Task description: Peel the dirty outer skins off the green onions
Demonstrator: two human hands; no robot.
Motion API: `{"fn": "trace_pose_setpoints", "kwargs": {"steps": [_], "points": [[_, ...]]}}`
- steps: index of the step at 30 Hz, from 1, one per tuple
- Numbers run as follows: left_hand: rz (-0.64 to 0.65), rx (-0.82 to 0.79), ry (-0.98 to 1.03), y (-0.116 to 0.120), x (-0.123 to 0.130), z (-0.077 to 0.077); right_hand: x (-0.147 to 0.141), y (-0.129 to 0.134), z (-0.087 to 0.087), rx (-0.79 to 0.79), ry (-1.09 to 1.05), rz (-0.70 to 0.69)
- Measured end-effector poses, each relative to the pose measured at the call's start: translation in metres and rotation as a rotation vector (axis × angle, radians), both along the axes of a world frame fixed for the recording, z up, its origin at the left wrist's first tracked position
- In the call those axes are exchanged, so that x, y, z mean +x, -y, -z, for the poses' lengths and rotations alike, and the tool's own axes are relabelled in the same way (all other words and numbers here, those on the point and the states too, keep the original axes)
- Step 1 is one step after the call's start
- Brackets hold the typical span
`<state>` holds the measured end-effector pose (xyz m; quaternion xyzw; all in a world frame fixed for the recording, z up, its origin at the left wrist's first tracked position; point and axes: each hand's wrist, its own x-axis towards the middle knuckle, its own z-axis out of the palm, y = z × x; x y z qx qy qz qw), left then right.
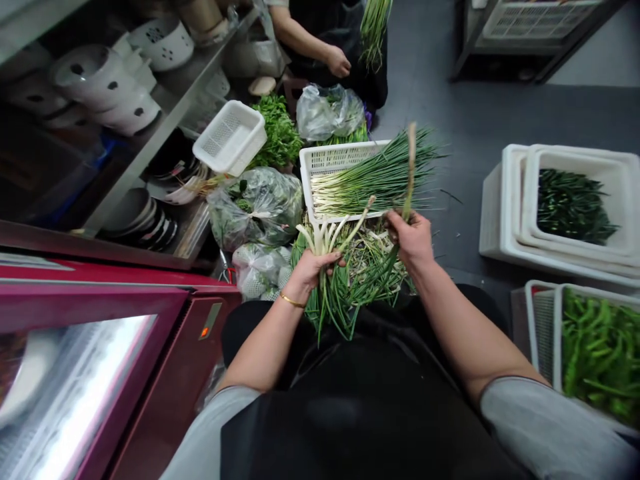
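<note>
My left hand [319,268] is closed round a bunch of scallions [325,239], white stems up and green leaves hanging below. In my right hand [413,237] a single scallion [411,167] is pinched upright, its top end brownish and its green leaves trailing beneath the fist. Just beyond both hands stands a white plastic basket [306,163] holding many scallions [370,175] laid side by side, white ends to the left. Under my hands lies a loose heap of scallions and trimmings [373,257].
A co-worker's hand [339,61] is at the back, near hanging scallions [376,27]. Bagged vegetables [256,207] and a small white basket [230,137] stand left, by a shelf. Tubs with dark green peppers [575,207] and lighter green peppers [600,347] are right.
</note>
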<state>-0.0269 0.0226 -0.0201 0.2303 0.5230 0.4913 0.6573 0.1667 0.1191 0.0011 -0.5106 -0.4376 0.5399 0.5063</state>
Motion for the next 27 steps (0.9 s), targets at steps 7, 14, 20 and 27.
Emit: {"fn": "trace_pose_setpoints", "kwargs": {"steps": [7, 14, 20, 27], "points": [[-0.014, -0.005, -0.083, 0.001, -0.014, 0.006, 0.056, -0.033, -0.033, 0.037, -0.316, 0.354], [0.015, -0.018, -0.121, 0.003, -0.016, 0.008, 0.013, -0.002, -0.004, -0.343, -0.132, -0.460], [-0.052, 0.061, -0.241, 0.002, 0.001, 0.009, -0.025, 0.017, 0.010, -0.210, -0.114, -0.339], [-0.018, 0.122, -0.165, -0.006, 0.010, 0.006, -0.025, 0.022, 0.014, -0.080, 0.161, -0.383]]}}
